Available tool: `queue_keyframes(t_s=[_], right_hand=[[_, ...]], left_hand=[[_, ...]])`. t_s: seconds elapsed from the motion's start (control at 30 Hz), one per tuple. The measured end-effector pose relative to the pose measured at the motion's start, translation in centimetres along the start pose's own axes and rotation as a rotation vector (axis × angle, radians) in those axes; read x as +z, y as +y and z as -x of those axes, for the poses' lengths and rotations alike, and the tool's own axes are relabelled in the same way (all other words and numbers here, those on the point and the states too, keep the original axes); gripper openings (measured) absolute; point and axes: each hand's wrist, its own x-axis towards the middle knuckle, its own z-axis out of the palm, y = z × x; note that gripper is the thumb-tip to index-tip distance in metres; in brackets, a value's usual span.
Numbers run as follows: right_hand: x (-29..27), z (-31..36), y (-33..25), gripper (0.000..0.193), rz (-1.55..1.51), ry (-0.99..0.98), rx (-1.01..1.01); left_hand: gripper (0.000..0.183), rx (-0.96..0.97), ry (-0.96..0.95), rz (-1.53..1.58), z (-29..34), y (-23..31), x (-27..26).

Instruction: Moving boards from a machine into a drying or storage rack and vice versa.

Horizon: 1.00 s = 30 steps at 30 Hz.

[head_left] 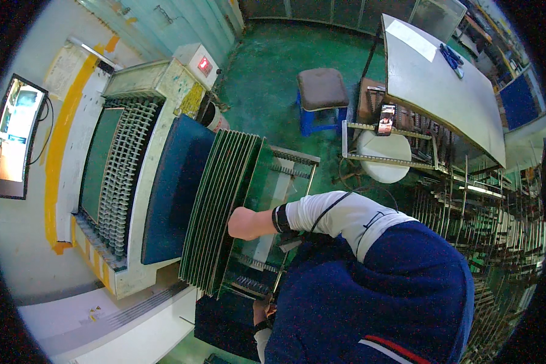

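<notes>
Head view: thin, green, rectangular, laminate-like panels [209,209] stand at my right hand [242,223]; can't tell its opening or hold, nor my left hand's [260,312]. Probably stiff, scratchable; grip edges.

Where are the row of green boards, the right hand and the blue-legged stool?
Row of green boards [214,212]: head view, mid-row on the board edges.
Right hand [241,223]: head view, middle of the hand.
Blue-legged stool [323,89]: head view, on its cushioned seat.
</notes>
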Motion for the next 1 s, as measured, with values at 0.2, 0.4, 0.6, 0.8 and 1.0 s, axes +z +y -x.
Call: queue_keyframes(t_s=[0.2, 0.4, 0.6, 0.8, 1.0], right_hand=[[0.1, -0.7, -0.1, 0.009, -0.031, 0.066, -0.049], [-9.0, 0.2, -2.4, 0.006, -0.022, 0.220, -0.160], [-19.3, 3.3, -1.3, 0.014, -0.029, 0.350, -0.154], [-21.0, 1.9, 5.8, 0.032, -0.888, 0.649, -0.069], [-16.5, -1.6, 6.6, 0.038, -2.209, 0.392, -0.060]], left_hand=[[0.036, 0.065, 0.000, -0.087, -1.6, -2.2, -0.6], [0.033, -0.094, 0.018, -0.089, -2.0, -1.7, -0.3], [0.031, -0.211, 0.034, -0.114, -1.7, -0.1, 0.3], [0.028, -0.203, 0.006, 0.001, -2.7, -1.9, 0.0], [0.032, -0.141, -0.060, 0.239, -2.7, -2.6, -1.1]])
